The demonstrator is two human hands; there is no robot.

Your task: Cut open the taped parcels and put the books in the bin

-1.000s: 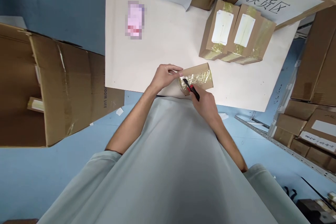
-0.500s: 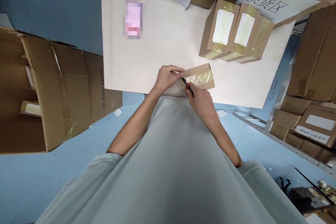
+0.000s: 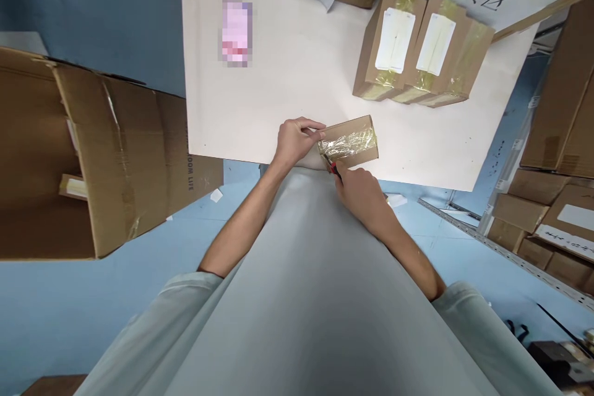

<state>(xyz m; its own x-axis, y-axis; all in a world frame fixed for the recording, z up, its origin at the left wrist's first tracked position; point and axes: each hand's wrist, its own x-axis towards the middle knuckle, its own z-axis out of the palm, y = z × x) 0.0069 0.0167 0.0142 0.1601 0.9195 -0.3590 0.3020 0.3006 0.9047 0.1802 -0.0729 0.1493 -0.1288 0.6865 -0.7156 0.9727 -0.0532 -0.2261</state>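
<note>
A small cardboard box (image 3: 351, 142) with shiny clear tape over its upper face lies near the front edge of the table. My left hand (image 3: 297, 139) grips its left end, thumb and fingers at the far left corner. In my right hand (image 3: 359, 189) is a red and black box cutter (image 3: 335, 167), the fingers closed around its handle. The cutter's dark tip points at the near left corner of the box, over the tape's end. Whether the blade is in the tape is too small to tell.
Several taped boxes (image 3: 422, 49) with white labels stand at the right back of the white table (image 3: 269, 86). A pixelated pink item (image 3: 236, 31) lies at the left back. A large open carton (image 3: 134, 154) stands on the left, and stacked boxes (image 3: 568, 216) fill the right side.
The box cutter has moved toward me, from the far left corner of the box down to its near left corner. My left hand stays on the box. The view has shifted slightly.
</note>
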